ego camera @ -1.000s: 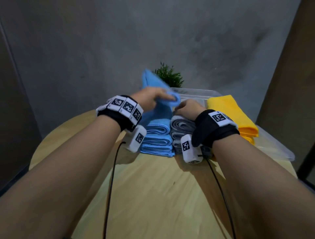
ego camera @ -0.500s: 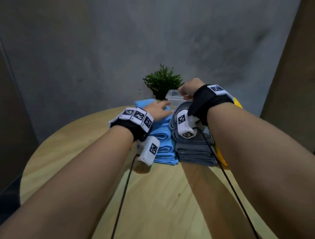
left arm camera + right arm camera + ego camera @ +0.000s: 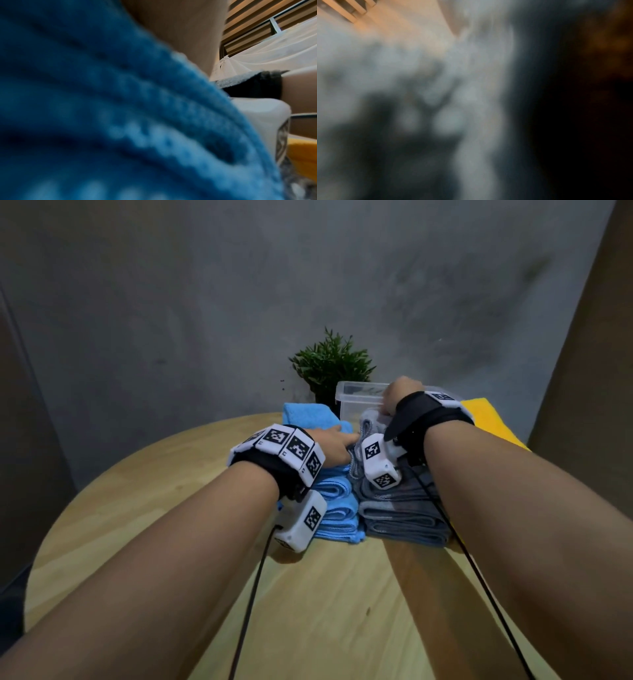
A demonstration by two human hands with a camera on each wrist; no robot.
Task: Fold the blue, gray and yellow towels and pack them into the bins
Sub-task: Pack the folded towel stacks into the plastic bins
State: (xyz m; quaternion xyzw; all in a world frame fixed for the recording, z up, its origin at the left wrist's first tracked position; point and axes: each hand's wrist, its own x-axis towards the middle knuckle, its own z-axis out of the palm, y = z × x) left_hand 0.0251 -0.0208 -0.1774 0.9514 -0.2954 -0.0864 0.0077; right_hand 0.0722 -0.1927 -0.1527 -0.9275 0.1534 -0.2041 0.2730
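Observation:
A stack of folded blue towels point(image 3: 337, 508) lies on the round wooden table point(image 3: 144, 508), with a stack of folded gray towels point(image 3: 404, 515) touching its right side. My left hand point(image 3: 337, 445) rests flat on the blue stack, fingers reaching to the gray stack's edge; blue cloth point(image 3: 120, 121) fills the left wrist view. My right hand point(image 3: 394, 397) is curled over the far end of the top gray towel point(image 3: 371, 419) and grips it, beside the clear bin point(image 3: 356, 395). Blurred gray cloth point(image 3: 419, 67) fills the right wrist view. A yellow towel point(image 3: 486, 416) lies at the far right.
A small potted green plant point(image 3: 332, 364) stands behind the bin against the gray wall. Cables run from both wrist cameras back over the near half of the table. A brown panel point(image 3: 599, 371) rises at the right.
The raised blue towel has come down onto the blue stack. My left hand slid right to the gray stack's edge. My right hand moved from the gray stack's near end to its far end.

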